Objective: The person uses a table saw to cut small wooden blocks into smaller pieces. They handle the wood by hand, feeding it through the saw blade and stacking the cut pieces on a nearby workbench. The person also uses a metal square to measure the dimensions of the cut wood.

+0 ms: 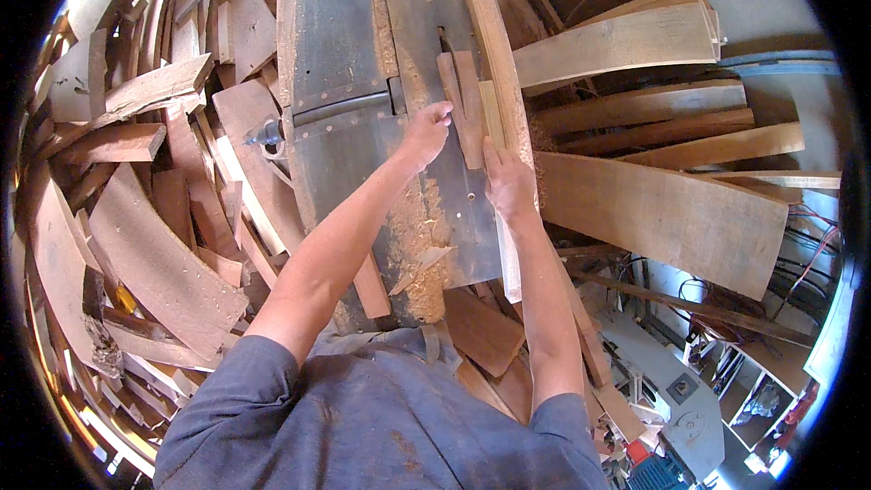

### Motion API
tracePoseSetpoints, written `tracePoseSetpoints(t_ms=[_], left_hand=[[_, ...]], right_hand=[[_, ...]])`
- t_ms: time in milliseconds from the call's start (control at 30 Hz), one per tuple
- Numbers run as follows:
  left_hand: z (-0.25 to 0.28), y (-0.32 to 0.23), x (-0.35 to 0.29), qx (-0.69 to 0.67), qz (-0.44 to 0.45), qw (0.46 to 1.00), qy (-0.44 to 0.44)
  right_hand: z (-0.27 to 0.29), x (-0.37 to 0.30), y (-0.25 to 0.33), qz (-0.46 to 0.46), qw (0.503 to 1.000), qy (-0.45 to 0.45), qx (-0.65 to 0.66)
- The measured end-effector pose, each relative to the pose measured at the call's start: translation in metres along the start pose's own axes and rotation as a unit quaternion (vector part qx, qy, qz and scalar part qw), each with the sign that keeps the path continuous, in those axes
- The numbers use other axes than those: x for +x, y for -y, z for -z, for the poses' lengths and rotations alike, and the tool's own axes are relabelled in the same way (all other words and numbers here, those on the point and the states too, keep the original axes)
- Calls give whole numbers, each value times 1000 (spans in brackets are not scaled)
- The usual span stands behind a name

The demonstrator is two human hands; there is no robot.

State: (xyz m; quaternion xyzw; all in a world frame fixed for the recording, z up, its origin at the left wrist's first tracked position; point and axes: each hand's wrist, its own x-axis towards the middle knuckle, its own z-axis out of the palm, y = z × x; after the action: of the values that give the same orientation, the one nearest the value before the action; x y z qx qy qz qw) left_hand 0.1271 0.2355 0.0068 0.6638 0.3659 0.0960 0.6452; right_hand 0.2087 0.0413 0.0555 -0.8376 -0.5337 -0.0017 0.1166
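Note:
A brown wood piece [467, 127] with a lengthwise slit from its far end lies on the grey metal machine table [340, 45], in line with a narrow slot. My left hand [426, 138] is just left of this piece, its fingers curled together; whatever they may hold is hidden. To the right, my right hand [511, 183] is closed over a pale wooden strip [491, 113], its fingertips beside the near end of the brown piece. That strip runs along the wooden fence [494, 27] and reappears below the hand.
Sawdust [422, 259] and a thin offcut [422, 268] cover the table's near part. A cutter opening [340, 107] crosses its left half. Stacked offcuts [163, 236] crowd the left; long boards [667, 213] lean at right, above cables and a shelf [758, 390].

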Motion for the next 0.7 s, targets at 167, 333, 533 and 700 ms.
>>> tracePoseSetpoints(t_ms=[167,333,533,700], left_hand=[[3,-7,1,-45,-6,999,11],[6,-19,3,-49,15,998,30],[7,-8,15,-48,15,999,16],[8,-5,19,-71,-2,997,22]], right_hand=[[-4,6,-2,9,1000,-24,5],[-5,11,-4,-3,1000,4,6],[-1,22,0,-5,1000,-11,2],[0,27,-1,-17,1000,9,6]])
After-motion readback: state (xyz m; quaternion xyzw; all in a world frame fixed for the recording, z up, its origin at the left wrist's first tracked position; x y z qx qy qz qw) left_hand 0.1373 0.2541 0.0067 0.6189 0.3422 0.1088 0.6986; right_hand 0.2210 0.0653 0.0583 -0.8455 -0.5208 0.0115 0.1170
